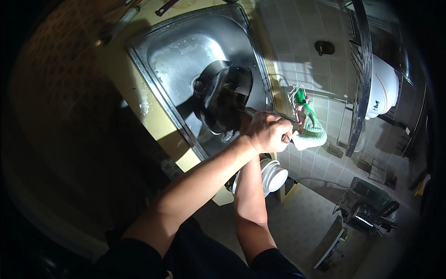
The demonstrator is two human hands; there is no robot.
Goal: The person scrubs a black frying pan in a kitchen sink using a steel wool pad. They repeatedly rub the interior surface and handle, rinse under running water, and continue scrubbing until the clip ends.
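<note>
A dark pan, probably a wok, is tilted on its side in the stainless steel sink. My left hand is closed round a handle, whose rounded end shows beside the fingers; it appears to belong to the pan. A metal piece emerges between that hand and the pan. My left forearm crosses over my right forearm. Only a small part of my right hand shows near the pan's inner side; the rest is behind my left hand, so its grip is hidden. The drain lies left of the pan, in shadow.
White bowls are stacked beside the sink, close to my forearms. A green brush and a pale green cloth hang at the tiled wall. A rack holds a white bowl. A dark-handled utensil lies on the counter.
</note>
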